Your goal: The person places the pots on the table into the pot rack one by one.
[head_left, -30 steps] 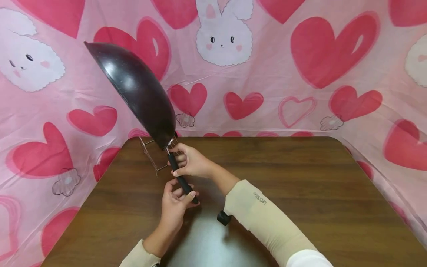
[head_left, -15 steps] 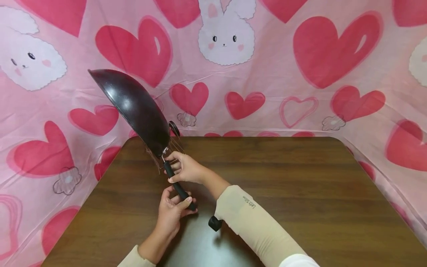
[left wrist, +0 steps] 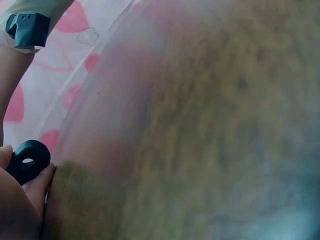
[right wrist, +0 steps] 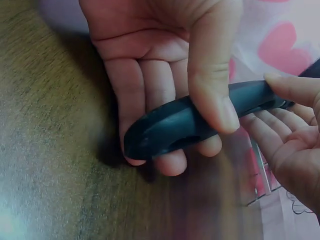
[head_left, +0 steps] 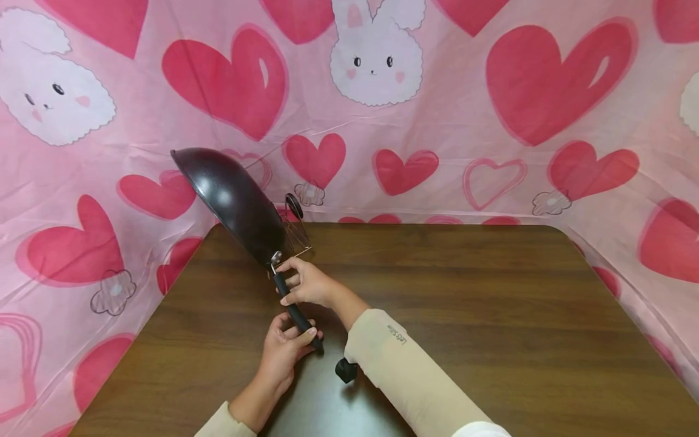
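Note:
A dark wok (head_left: 232, 203) is tilted up over the table's far left, its rounded outside showing and its hollow turned away to the left. My right hand (head_left: 308, 282) grips the black handle (head_left: 289, 303) near the metal joint, thumb on the near side. Lower down, my left hand (head_left: 284, 346) holds the handle's end between thumb and fingers. In the right wrist view the left hand's thumb (right wrist: 212, 95) crosses over the handle, and the right hand (right wrist: 300, 135) shows at the edge. The left wrist view shows the holed handle end (left wrist: 30, 162).
Behind the wok stands a thin wire rack (head_left: 297, 237), partly hidden, with a black ring (head_left: 294, 206) at its top. The brown wooden table (head_left: 464, 303) reaches a pink patterned cloth (head_left: 453, 109). A black wrist camera (head_left: 346, 370) hangs under the right sleeve.
The wok has come down and slightly to the right at its rim, toward the rack. Both hands have kept their hold on the handle, shifting slightly downward.

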The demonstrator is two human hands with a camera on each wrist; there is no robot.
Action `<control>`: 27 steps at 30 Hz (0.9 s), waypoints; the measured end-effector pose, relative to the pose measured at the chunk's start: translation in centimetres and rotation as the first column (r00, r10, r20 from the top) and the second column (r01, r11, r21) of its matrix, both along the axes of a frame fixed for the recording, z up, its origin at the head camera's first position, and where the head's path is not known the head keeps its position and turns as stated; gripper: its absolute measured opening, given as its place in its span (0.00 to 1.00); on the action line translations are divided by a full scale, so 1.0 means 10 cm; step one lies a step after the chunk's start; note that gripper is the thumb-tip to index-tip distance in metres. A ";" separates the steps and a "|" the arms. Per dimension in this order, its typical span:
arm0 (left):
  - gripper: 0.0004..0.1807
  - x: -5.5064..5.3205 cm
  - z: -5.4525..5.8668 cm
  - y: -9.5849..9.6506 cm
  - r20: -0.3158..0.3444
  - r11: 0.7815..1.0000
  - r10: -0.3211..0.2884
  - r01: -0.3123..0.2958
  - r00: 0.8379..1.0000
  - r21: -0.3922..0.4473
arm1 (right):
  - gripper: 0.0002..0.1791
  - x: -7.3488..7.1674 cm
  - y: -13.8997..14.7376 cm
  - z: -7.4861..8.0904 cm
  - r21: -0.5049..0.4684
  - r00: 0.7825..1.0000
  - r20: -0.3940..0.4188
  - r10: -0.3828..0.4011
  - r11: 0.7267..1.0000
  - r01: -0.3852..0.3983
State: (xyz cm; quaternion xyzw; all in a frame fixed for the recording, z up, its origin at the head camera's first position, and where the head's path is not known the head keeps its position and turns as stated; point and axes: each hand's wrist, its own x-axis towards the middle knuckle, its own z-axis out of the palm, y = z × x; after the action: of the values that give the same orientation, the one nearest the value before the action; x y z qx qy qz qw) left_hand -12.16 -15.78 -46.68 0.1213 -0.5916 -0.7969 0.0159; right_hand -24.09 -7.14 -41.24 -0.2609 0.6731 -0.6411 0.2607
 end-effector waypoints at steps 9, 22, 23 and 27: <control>0.31 -0.09 -0.03 -0.01 0.011 0.991 0.084 -0.082 0.996 -0.102 | 0.35 0.02 -0.05 -0.01 0.128 0.983 -0.176 -0.049 0.989 0.073; 0.36 -0.14 -0.05 -0.06 -0.013 0.987 0.017 -0.019 1.000 -0.160 | 0.40 0.15 0.03 -0.02 0.267 0.929 -0.367 -0.053 0.950 0.160; 0.36 -0.14 -0.05 -0.06 -0.016 0.988 0.015 -0.017 1.000 -0.151 | 0.40 0.16 0.03 -0.02 0.260 0.929 -0.367 -0.049 0.953 0.153; 0.38 -0.12 -0.04 -0.03 -0.018 0.991 0.019 -0.022 1.000 -0.134 | 0.40 0.17 0.04 -0.02 0.249 0.930 -0.366 -0.037 0.959 0.136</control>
State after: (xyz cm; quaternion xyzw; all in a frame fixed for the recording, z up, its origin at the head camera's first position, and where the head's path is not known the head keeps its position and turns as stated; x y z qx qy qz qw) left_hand -13.34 -16.12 -47.09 0.1193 -0.6426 -0.7559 0.0372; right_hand -22.35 -6.76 -41.45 -0.3050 0.8013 -0.4958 0.1381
